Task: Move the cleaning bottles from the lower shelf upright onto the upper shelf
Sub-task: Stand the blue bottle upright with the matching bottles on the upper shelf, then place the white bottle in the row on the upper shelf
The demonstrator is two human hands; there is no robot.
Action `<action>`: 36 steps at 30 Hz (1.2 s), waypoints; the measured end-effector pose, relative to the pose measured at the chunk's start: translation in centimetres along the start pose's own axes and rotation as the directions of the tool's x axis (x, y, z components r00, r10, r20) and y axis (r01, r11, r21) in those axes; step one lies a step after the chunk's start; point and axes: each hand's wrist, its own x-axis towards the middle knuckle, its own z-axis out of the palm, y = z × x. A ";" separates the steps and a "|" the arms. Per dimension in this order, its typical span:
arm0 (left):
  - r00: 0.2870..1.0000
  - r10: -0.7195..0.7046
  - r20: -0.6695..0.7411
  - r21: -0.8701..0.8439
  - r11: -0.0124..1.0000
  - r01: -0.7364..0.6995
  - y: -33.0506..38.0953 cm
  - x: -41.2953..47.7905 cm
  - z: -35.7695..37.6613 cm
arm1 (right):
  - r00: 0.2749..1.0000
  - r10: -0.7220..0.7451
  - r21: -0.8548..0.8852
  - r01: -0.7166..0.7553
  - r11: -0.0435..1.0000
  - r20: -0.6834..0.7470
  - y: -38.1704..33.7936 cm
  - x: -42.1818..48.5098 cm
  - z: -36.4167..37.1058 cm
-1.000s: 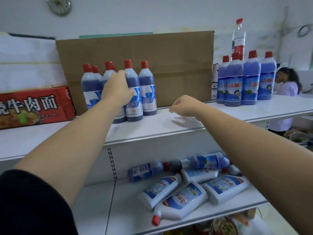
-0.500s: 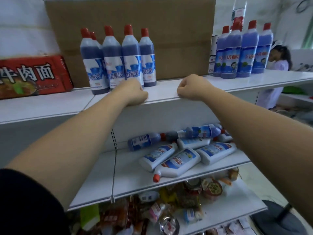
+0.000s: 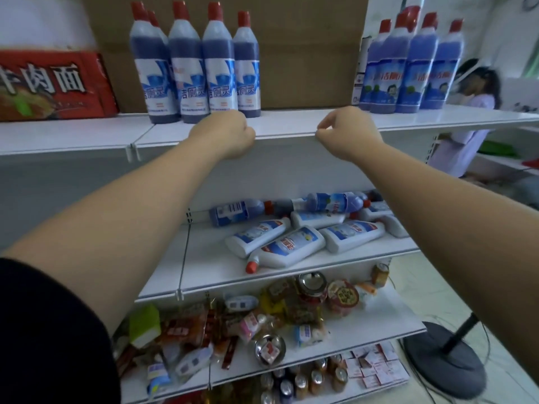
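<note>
Several blue bottles with red caps (image 3: 192, 65) stand upright on the white upper shelf (image 3: 285, 123), in front of a cardboard sheet. A second upright group of blue bottles (image 3: 408, 65) stands farther right. On the lower shelf (image 3: 210, 272) lie white bottles (image 3: 287, 247) and blue bottles (image 3: 332, 203) on their sides in a pile. My left hand (image 3: 227, 134) and my right hand (image 3: 347, 132) hang in front of the upper shelf's front edge, fingers curled, holding nothing.
A red noodle carton (image 3: 55, 86) sits at the left of the upper shelf. Snacks and cans (image 3: 291, 310) fill the shelves below. A person in a light top (image 3: 466, 118) stands at the right. A dark round fan base (image 3: 443, 360) rests on the floor.
My left hand let go of the upright blue bottle and both hands came down to the shelf's front edge. The view tilted down, showing more of the lower shelves.
</note>
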 end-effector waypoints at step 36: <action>0.851 -0.327 0.410 0.015 0.936 0.352 -5.8 -3.2 22.4 | 0.674 -0.040 -0.103 0.171 0.980 0.738 10.3 -4.0 17.5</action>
